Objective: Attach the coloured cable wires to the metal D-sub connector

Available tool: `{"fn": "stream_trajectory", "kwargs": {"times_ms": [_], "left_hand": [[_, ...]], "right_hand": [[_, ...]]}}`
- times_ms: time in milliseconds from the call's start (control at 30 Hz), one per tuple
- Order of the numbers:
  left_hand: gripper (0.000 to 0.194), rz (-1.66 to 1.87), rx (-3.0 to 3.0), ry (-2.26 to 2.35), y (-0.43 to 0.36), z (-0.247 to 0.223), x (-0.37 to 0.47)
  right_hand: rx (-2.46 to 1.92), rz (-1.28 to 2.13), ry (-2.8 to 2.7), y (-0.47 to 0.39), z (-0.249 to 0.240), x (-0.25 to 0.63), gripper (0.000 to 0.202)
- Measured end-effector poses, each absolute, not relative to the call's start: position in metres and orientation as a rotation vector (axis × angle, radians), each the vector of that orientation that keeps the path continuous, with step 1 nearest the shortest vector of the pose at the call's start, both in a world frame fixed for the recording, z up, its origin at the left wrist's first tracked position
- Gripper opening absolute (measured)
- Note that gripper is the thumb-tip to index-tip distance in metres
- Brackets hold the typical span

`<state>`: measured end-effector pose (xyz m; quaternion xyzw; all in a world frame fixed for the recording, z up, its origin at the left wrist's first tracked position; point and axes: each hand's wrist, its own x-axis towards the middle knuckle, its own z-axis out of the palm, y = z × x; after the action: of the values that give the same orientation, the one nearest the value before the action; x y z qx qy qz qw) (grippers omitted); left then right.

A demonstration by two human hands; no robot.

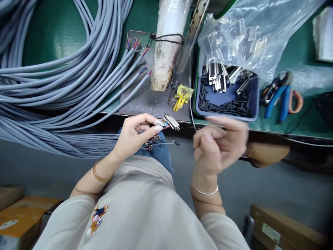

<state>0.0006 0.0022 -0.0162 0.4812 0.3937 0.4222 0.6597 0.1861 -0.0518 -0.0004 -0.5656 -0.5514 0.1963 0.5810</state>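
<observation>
My left hand (137, 133) is closed in a pinch on the coloured wires at the back of a metal D-sub connector (171, 121), just off the table's front edge. The connector's row of pins faces the fingertips. My right hand (220, 146) is raised in front of the blue tray and blurred by motion. Its thumb presses on curled fingers, while the index finger reaches across above them. A thin pale wire (191, 111) runs down close to these fingertips; whether they grip it I cannot tell. Below my left hand, several wired connectors (153, 139) lie at my lap.
Grey cables (78, 74) with stripped ends spread over the left side. A blue tray (256, 104) holds connectors and black sleeves. Beside it lie blue-handled cutters (279, 100). A wrapped white cylinder (168, 52), metal rail (186, 45) and yellow clip (182, 99) occupy the mat.
</observation>
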Motion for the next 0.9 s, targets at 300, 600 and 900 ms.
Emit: {"fn": "stream_trajectory", "kwargs": {"times_ms": [300,600,900], "left_hand": [[0.023,0.907,1.019,0.812,0.008,-0.013,-0.002],[0.033,0.903,1.07,0.833,0.011,-0.016,-0.004],[0.02,1.114,1.252,0.979,0.007,-0.016,0.009]], "right_hand": [[-1.394,0.241,-1.54,-0.052,0.009,0.184,0.013],[-1.331,0.315,-1.494,-0.041,-0.014,0.169,0.007],[-1.304,0.219,-1.509,-0.037,-0.024,0.167,0.014]]}}
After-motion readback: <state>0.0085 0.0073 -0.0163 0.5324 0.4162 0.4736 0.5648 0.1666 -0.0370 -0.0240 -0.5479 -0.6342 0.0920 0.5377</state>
